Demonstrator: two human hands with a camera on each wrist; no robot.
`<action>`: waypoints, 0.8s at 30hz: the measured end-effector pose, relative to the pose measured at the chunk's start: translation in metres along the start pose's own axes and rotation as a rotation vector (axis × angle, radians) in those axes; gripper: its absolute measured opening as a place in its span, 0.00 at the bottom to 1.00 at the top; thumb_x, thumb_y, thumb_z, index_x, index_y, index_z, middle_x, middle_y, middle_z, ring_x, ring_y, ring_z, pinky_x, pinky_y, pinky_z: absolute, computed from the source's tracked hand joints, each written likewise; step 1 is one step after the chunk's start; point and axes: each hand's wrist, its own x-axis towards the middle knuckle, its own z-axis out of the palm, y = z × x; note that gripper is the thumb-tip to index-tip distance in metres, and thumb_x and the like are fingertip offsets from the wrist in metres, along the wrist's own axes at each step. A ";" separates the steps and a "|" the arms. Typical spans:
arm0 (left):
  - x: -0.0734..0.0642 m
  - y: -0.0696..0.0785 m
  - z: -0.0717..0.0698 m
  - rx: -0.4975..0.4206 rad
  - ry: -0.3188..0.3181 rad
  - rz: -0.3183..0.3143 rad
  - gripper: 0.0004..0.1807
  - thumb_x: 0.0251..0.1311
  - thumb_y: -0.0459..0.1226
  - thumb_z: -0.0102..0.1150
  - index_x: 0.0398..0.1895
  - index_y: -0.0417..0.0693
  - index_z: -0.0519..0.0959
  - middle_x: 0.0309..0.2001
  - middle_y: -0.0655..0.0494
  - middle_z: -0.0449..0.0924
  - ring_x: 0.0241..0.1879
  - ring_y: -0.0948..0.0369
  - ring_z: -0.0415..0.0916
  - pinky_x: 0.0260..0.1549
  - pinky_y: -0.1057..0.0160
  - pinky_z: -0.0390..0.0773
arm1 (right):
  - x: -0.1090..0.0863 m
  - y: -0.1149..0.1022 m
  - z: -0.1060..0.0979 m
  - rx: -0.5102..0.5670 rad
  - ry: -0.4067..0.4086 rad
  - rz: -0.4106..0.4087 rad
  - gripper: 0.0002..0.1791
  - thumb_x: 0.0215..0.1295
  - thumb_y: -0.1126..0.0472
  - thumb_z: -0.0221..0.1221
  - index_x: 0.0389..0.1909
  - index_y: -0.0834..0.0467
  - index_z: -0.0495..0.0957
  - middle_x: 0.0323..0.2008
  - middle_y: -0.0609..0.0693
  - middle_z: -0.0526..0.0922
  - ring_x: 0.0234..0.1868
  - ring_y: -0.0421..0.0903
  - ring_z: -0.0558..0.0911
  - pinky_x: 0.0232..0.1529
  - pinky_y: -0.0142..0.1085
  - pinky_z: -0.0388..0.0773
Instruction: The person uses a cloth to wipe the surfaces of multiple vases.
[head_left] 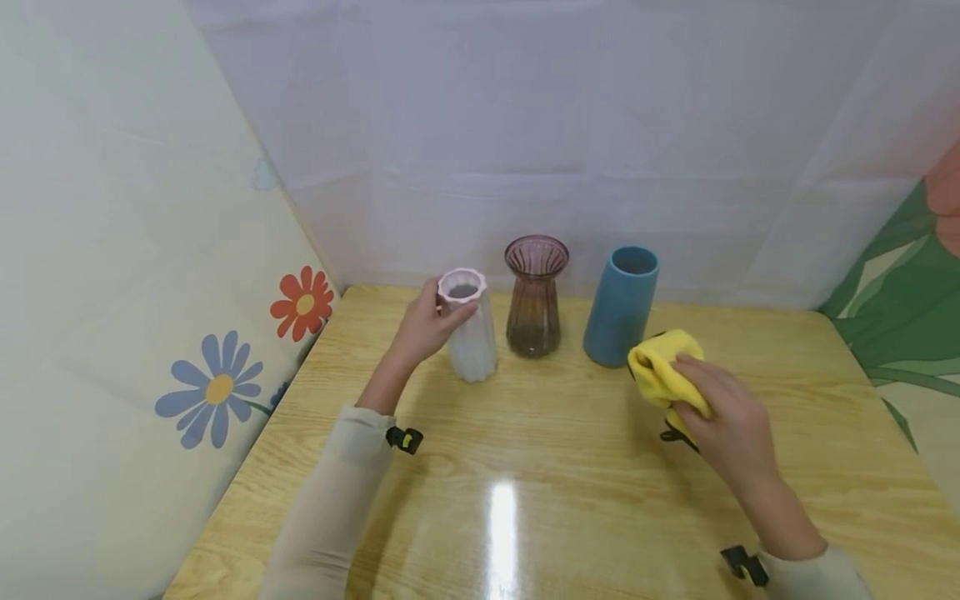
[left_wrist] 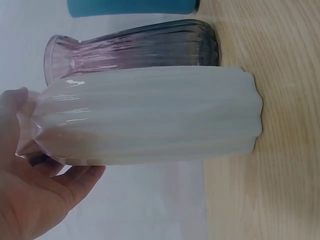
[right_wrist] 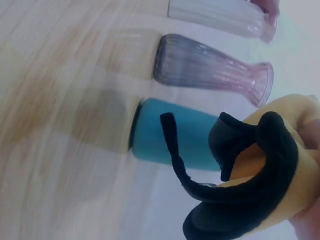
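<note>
A white fluted vase (head_left: 472, 346) with a scalloped rim stands on the left of the row, and my left hand (head_left: 429, 323) grips it round the neck. In the left wrist view the fingers curl about the vase's (left_wrist: 150, 115) narrow top. My right hand (head_left: 727, 417) holds a bunched yellow cloth (head_left: 663, 367) with dark edging, in front and to the right of a blue vase (head_left: 621, 308). A black loop (right_wrist: 172, 145) hangs from the cloth in the right wrist view. Between the two opaque vases stands a purple-tinted glass vase (head_left: 534, 308).
The vases stand near the back of a wooden table (head_left: 570, 467). Behind it hangs a pale sheet (head_left: 525, 125). Flower-printed wall coverings flank the table, with a blue flower (head_left: 217, 389) on the left and green leaves (head_left: 907, 308) on the right.
</note>
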 end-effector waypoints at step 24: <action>-0.012 0.013 0.020 -0.125 -0.201 0.130 0.33 0.68 0.41 0.65 0.71 0.43 0.64 0.64 0.44 0.75 0.65 0.48 0.72 0.64 0.48 0.74 | 0.033 -0.060 0.072 -0.013 0.252 -0.400 0.14 0.75 0.60 0.55 0.47 0.65 0.86 0.49 0.60 0.87 0.48 0.59 0.87 0.43 0.52 0.84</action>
